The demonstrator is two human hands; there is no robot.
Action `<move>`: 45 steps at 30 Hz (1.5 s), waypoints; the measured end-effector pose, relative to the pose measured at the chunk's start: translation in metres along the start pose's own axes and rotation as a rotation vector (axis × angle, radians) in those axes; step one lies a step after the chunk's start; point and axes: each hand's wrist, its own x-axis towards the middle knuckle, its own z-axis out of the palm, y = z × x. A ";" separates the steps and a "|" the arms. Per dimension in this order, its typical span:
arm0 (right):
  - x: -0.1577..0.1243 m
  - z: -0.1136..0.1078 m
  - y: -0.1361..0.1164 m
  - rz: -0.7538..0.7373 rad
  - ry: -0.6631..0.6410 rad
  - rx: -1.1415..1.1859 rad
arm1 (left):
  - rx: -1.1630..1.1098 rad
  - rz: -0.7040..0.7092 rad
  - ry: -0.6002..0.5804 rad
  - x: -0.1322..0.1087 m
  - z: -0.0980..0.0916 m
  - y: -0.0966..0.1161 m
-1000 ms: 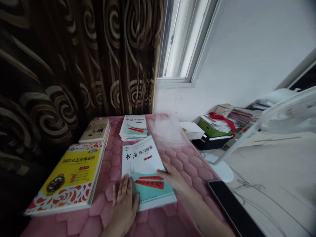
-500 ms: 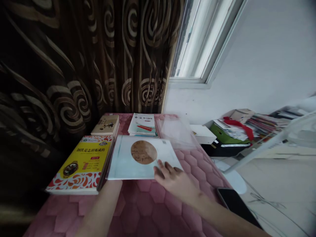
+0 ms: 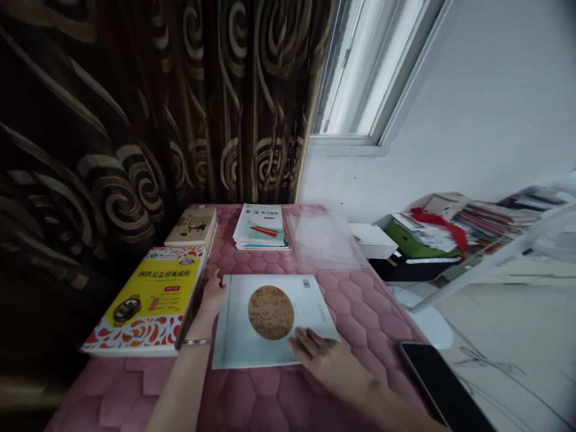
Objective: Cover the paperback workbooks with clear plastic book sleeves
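A pale blue book (image 3: 234, 324) with a brown round picture and a barcode lies flat on the pink padded surface (image 3: 256, 396). My right hand (image 3: 319, 357) rests on its lower right part, fingers stretched out flat over the cover. Just off the book's upper left edge is my left hand (image 3: 213, 293), a band on its wrist; its fingers are apart and hold nothing. Close on the left stands a stack topped by a yellow book (image 3: 166, 288) with red and white patterning. Behind it is another stack with a tan cover (image 3: 192, 227).
White booklets (image 3: 261, 227) are piled at the back, beside clear plastic sheets (image 3: 321, 240). A black phone (image 3: 443, 384) lies at the right edge. Beyond are a white box (image 3: 373, 241), a green bag (image 3: 411, 238) and a white stand (image 3: 438, 327). Dark curtains (image 3: 180, 120) hang on the left.
The blue book has come down nearer me and now lies flat. My left hand has come out from beneath it to its left side. My right hand has stayed on the cover.
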 end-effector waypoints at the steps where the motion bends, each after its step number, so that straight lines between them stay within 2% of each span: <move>1: -0.001 -0.001 0.002 -0.001 -0.006 0.015 | 0.066 0.019 0.029 -0.006 0.005 0.003; 4: -0.005 -0.003 0.003 0.007 -0.018 0.074 | 0.262 0.180 0.044 -0.029 0.026 0.010; 8: -0.011 0.002 -0.001 0.042 -0.014 0.109 | 0.743 0.593 -0.183 -0.050 0.050 0.007; 10: -0.015 0.004 -0.004 0.062 0.013 0.122 | 0.829 0.644 -0.224 -0.052 0.056 0.003; 13: -0.017 0.003 -0.006 0.110 0.053 0.194 | 0.865 0.648 -0.208 -0.050 0.057 0.002; 17: -0.014 -0.008 -0.004 0.208 -0.008 0.360 | 0.898 0.633 -0.215 -0.058 0.053 0.005; 21: -0.009 -0.022 0.002 0.255 -0.100 0.507 | 0.911 0.680 -0.209 -0.083 0.032 -0.015; 23: -0.006 -0.027 0.004 0.268 -0.112 0.565 | 0.902 0.728 -0.182 -0.098 0.012 -0.034; 27: 0.001 -0.035 0.010 0.326 -0.147 0.712 | 0.923 0.707 -0.086 -0.127 -0.030 -0.066; 31: 0.012 -0.041 0.020 0.460 -0.237 0.756 | 0.954 0.683 -0.048 -0.145 -0.046 -0.073; 33: 0.020 -0.045 0.029 0.511 -0.269 0.736 | 0.922 0.687 0.001 -0.147 -0.046 -0.069; 35: 0.031 -0.051 0.041 0.525 -0.286 0.728 | 0.862 0.699 0.130 -0.147 -0.044 -0.062; 37: 0.046 -0.058 0.060 0.519 -0.279 0.716 | 0.807 0.755 0.260 -0.146 -0.040 -0.056; 38: 0.055 -0.061 0.071 0.520 -0.260 0.693 | 0.793 0.817 0.281 -0.146 -0.037 -0.054; 41: 0.089 -0.070 0.111 0.550 -0.157 0.575 | 0.822 1.038 0.164 -0.145 -0.026 -0.054; 43: 0.117 -0.074 0.138 0.559 -0.059 0.458 | 0.863 1.139 0.062 -0.144 -0.019 -0.056; 45: 0.145 -0.077 0.161 0.579 -0.024 0.317 | 0.894 1.199 0.020 -0.140 -0.014 -0.058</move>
